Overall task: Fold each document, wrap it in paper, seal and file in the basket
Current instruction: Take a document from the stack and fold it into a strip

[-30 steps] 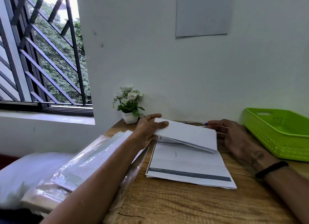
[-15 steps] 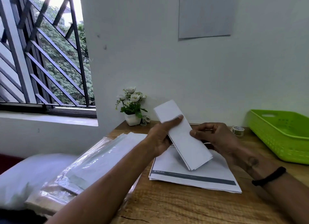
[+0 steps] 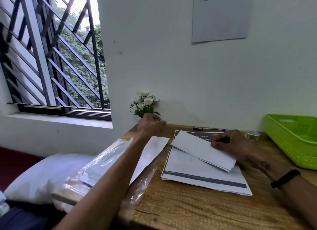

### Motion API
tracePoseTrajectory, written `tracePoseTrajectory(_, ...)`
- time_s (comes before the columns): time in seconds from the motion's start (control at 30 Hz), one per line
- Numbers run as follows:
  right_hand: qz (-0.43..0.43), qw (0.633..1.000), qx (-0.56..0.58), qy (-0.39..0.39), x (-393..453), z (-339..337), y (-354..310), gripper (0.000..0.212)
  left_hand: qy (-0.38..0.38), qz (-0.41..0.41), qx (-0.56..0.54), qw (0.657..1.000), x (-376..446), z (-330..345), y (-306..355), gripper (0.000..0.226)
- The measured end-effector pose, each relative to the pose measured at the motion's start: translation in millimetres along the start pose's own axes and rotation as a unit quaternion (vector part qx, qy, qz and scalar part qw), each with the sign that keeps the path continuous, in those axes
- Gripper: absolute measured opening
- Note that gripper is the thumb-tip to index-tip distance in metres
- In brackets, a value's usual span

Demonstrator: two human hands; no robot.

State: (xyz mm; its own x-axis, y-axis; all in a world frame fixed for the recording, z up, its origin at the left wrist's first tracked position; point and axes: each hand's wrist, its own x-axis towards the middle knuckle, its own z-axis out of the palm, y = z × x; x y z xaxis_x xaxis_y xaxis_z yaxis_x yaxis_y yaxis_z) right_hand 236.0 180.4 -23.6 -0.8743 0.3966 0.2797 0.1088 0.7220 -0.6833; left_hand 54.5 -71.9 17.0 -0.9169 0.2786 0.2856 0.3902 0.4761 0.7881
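A folded white document (image 3: 202, 150) lies slanted on top of a stack of printed documents (image 3: 197, 175) on the wooden table. My right hand (image 3: 229, 144) grips the folded document at its far right edge, thumb on top. My left hand (image 3: 151, 125) is off to the far left beside the flower pot, fingers curled, with nothing visible in it. It hovers just past the top end of a plain white sheet (image 3: 151, 154) that lies on a clear plastic pack of paper (image 3: 103, 164). A green basket (image 3: 291, 140) stands at the right.
A roll of tape (image 3: 253, 135) sits between my right hand and the basket. A blue pen (image 3: 199, 128) lies along the wall. A small pot of white flowers (image 3: 145, 102) stands in the table's far left corner. A white pillow (image 3: 42, 174) lies left of the table.
The folded document was held up in both hands; it is now down on the stack, held by my right hand alone. My left hand let go and moved left toward the flower pot.
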Motion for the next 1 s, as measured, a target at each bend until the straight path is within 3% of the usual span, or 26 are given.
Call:
tracePoseTrajectory(0.07,-0.016,0.999,-0.036,0.011,0,1,-2,0.009,-0.1,-0.01,0.155,0.983,2,-10,-1,0.049)
tracePoseTrajectory(0.2,-0.045,0.986,-0.152,0.047,-4,7,-4,0.008,-0.236,-0.07,0.362,0.899,-21,-25,-7,0.099)
tracePoseTrajectory(0.3,-0.083,0.963,-0.244,0.071,-6,10,-4,0.017,-0.199,-0.085,0.411,0.886,-31,-26,-24,0.154)
tracePoseTrajectory(0.4,-0.091,0.959,-0.258,0.077,-6,12,-3,0.02,-0.146,-0.094,0.387,0.906,-29,-24,-36,0.173)
tracePoseTrajectory(0.47,-0.089,0.958,-0.261,0.076,-7,12,-3,0.021,-0.13,-0.085,0.347,0.925,-37,-26,-34,0.157)
tracePoseTrajectory(0.63,-0.092,0.959,-0.254,0.087,-8,12,-4,0.018,-0.03,-0.055,0.171,0.983,-44,-43,-28,0.077)
tracePoseTrajectory(0.73,-0.109,0.96,-0.227,0.122,-6,12,-9,0.015,-0.016,-0.056,0.053,0.997,-40,-69,-24,0.035)
tracePoseTrajectory(0.87,-0.154,0.961,-0.181,0.143,-12,14,-24,0.011,0.01,-0.059,-0.028,0.998,-29,-92,-13,0.034)
tracePoseTrajectory(1.0,-0.131,0.979,-0.045,0.148,-31,12,-58,0.014,0.082,-0.037,-0.242,0.966,-16,-87,-3,0.03)
